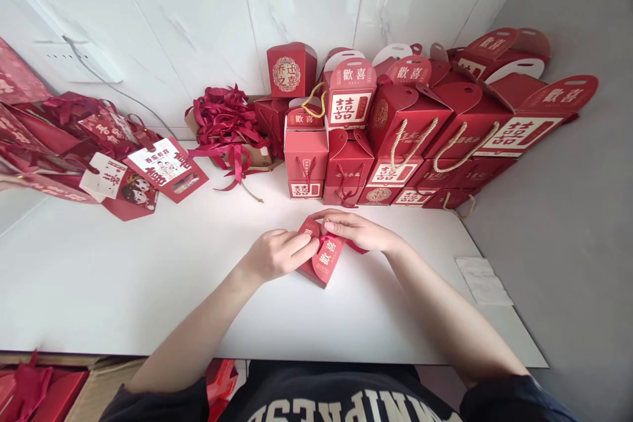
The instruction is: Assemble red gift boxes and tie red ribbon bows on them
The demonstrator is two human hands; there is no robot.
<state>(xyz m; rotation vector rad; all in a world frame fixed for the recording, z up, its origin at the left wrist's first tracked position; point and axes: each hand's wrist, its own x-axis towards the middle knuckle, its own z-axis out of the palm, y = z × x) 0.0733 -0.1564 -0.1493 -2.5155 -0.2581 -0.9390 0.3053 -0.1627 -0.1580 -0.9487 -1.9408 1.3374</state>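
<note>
A small red gift box (324, 262) with a white label lies tilted on the white table (123, 277), just ahead of me. My left hand (279, 254) curls against its left side, with the fingers pinched at the top flap. My right hand (359, 229) arches over the top from the right, its fingertips pressed on the flap and on a thin red ribbon (325, 238) there. Both hands are closed on the box.
Stacked red gift boxes (395, 145) with rope handles line the back wall. A heap of red ribbons (225, 122) sits left of them. Flat red cards and bags (123, 171) lie at the far left. A white paper (482, 280) lies beyond the table's right edge.
</note>
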